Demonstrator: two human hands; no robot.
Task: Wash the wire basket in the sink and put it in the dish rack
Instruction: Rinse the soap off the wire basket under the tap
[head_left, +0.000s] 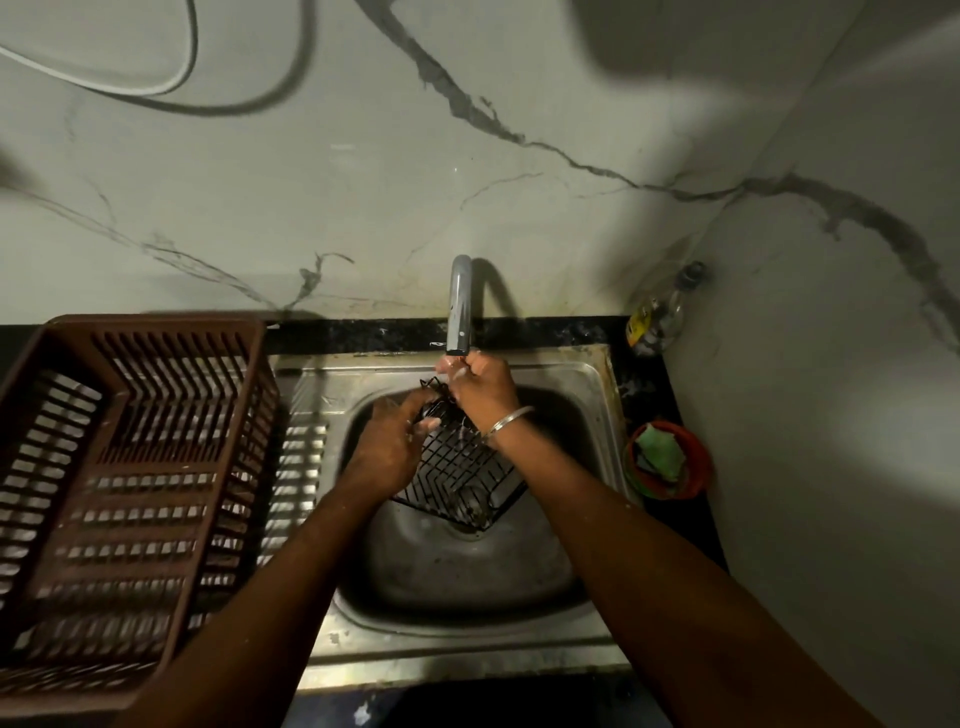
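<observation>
Tilting wire basket (460, 470) inside sink (467, 571)

One wire basket (457, 467), black, in one steel sink (597, 374); one tap (460, 306) at the sink's back edge; two hands, left hand (389, 441) and right hand (483, 387), both holding the basket; one metal bangle (506, 420), on the right wrist. One brown slatted dish rack (171, 332) at the counter's left end; one bottle (662, 312) in the counter's back right corner; one red bowl (696, 457) by the counter's right edge, with green scrub pads (660, 452) inside, at least one, exact count unclear. One white cable (176, 78) looped on the wall.
</observation>
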